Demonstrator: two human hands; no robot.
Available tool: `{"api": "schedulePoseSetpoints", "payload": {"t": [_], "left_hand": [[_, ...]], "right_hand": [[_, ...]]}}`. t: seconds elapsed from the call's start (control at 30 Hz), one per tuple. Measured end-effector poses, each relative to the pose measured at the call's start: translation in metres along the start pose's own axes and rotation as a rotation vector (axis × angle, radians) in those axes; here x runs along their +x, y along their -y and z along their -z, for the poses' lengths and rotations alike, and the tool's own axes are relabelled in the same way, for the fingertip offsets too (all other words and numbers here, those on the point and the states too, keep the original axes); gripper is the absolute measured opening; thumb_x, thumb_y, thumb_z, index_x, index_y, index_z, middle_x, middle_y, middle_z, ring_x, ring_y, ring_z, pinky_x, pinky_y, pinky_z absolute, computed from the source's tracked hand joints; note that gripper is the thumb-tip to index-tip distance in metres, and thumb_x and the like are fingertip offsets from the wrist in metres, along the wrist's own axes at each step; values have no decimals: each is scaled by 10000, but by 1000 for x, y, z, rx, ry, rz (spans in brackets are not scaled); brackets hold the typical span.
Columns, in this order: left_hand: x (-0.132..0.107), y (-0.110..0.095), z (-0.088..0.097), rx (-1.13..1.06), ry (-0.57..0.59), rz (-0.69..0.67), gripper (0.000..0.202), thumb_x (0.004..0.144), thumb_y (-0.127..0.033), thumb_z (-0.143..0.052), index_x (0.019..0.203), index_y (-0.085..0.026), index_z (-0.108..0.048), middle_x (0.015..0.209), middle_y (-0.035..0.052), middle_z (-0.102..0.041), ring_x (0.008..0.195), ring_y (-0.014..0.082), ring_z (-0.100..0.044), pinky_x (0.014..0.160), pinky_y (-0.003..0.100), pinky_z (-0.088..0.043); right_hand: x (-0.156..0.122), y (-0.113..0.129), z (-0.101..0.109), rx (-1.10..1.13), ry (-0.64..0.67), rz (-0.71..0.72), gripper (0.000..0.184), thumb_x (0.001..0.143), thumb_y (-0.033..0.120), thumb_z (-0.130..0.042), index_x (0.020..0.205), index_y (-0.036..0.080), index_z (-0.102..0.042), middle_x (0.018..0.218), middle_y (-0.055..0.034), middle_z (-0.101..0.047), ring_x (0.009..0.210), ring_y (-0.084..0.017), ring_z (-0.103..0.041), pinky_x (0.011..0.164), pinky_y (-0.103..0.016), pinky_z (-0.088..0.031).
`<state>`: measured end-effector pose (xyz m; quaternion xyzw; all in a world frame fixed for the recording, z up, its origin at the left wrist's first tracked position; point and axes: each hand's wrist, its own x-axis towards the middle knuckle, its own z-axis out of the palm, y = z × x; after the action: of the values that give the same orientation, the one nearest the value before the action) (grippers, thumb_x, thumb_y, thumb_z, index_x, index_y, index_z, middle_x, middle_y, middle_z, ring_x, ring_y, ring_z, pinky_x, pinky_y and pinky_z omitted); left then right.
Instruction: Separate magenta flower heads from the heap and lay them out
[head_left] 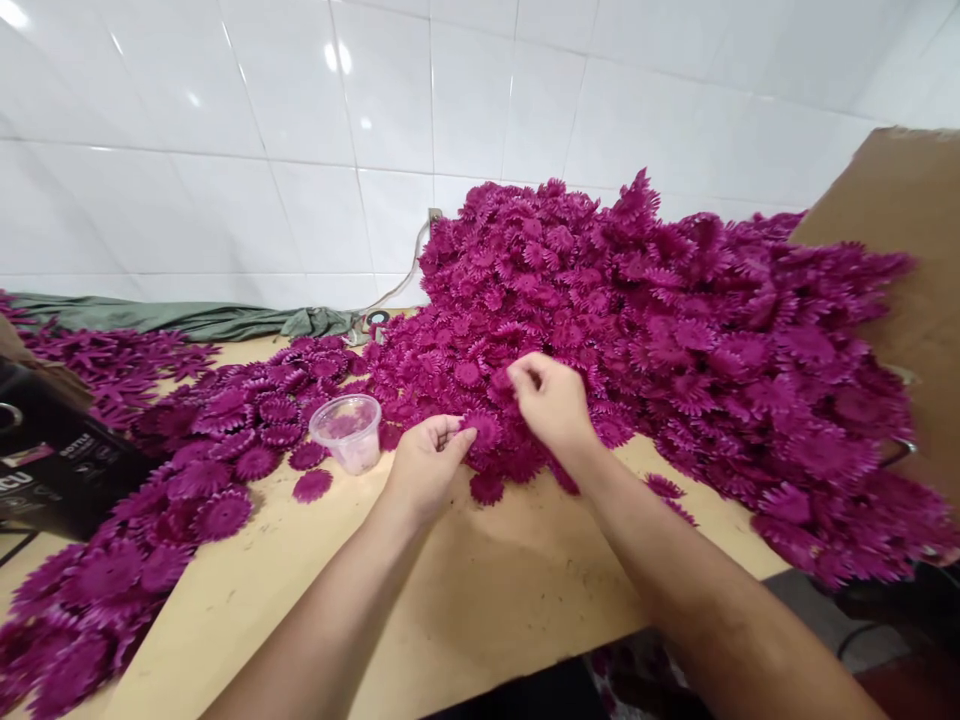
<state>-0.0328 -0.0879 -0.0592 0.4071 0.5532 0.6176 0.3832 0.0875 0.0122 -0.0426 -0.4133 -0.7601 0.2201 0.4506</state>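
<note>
A large heap of magenta plastic flower heads [660, 330] covers the back and right of a tan wooden table [480, 590]. My left hand [426, 462] is curled, pinching one flower head [482, 430] at the heap's front edge. My right hand [551, 400] is closed in a pinch on another flower in the heap, just to the right and slightly farther back. Both forearms reach in from the bottom of the view.
A small clear plastic cup [348, 432] stands left of my left hand. More flat flower heads [150, 520] spread along the left side. A black box [52, 465] sits at the far left, a brown cardboard sheet [900, 260] at the right, and a white tiled wall behind.
</note>
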Motion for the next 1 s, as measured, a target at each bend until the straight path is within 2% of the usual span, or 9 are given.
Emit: {"api": "schedulePoseSetpoints", "payload": {"t": [0.1, 0.2, 0.27, 0.37, 0.47, 0.6, 0.73, 0.9, 1.0], "left_hand": [[1, 3, 4, -8, -17, 37, 275, 504, -367, -690, 476, -158, -513, 386, -73, -409, 407, 52, -312, 423, 194, -237], [3, 6, 7, 3, -18, 15, 331, 537, -428, -671, 471, -164, -483, 405, -69, -404, 415, 54, -308, 430, 200, -235], [4, 9, 6, 46, -10, -5, 361, 575, -464, -641, 469, -168, -464, 427, -59, -417, 430, 61, -319, 437, 205, -239], [4, 12, 5, 79, -22, -5, 384, 593, -495, -619, 480, -175, -439, 443, -63, -391, 445, 66, -310, 444, 209, -235], [3, 13, 5, 9, -20, 31, 397, 604, -533, -586, 507, -178, -438, 463, -65, -379, 457, 73, -314, 454, 214, -245], [1, 9, 3, 16, 17, -1, 322, 603, -454, -608, 539, -172, -466, 505, -55, -419, 496, 81, -351, 483, 216, -275], [0, 5, -1, 91, 48, -69, 212, 614, -327, -597, 547, -174, -467, 512, -62, -404, 508, 80, -350, 504, 215, -293], [-1, 7, 2, 63, 42, -70, 198, 611, -299, -587, 539, -180, -446, 491, -69, -396, 491, 78, -342, 504, 216, -292], [0, 9, 5, 25, 20, -45, 226, 601, -325, -607, 538, -179, -445, 487, -66, -413, 491, 78, -355, 504, 216, -292]], "right_hand": [[13, -7, 12, -106, -106, -35, 159, 722, 192, -518, 841, 168, -621, 843, -81, -613, 820, -218, -562, 783, -355, -416], [6, 2, 16, -164, -80, 88, 284, 680, 226, -608, 953, 147, -625, 1069, -144, -573, 1052, -282, -486, 925, -422, -346], [-8, 13, 12, -83, 88, 142, 189, 708, 283, -603, 856, 175, -649, 986, -116, -616, 980, -260, -528, 883, -409, -381], [-25, 25, -1, 128, 411, 56, 95, 707, 282, -602, 734, 193, -624, 722, -39, -629, 689, -168, -565, 666, -316, -450], [-30, 27, -10, 278, 513, -56, 108, 633, 185, -640, 726, 177, -586, 655, 1, -589, 618, -125, -533, 587, -256, -433], [-23, 23, -10, 340, 476, -156, 32, 648, 145, -594, 640, 159, -566, 563, 27, -537, 520, -89, -459, 520, -225, -372], [-13, 19, -9, 342, 305, -179, 250, 720, 197, -540, 480, 173, -474, 443, 55, -414, 429, -72, -353, 470, -230, -289], [7, 8, -2, 475, 55, -409, 313, 768, 287, -551, 496, 179, -440, 440, 46, -451, 417, -77, -460, 459, -211, -323], [9, 6, 10, 593, 79, -504, 247, 717, 263, -635, 549, 165, -484, 477, 40, -504, 427, -57, -473, 459, -187, -351]]}}
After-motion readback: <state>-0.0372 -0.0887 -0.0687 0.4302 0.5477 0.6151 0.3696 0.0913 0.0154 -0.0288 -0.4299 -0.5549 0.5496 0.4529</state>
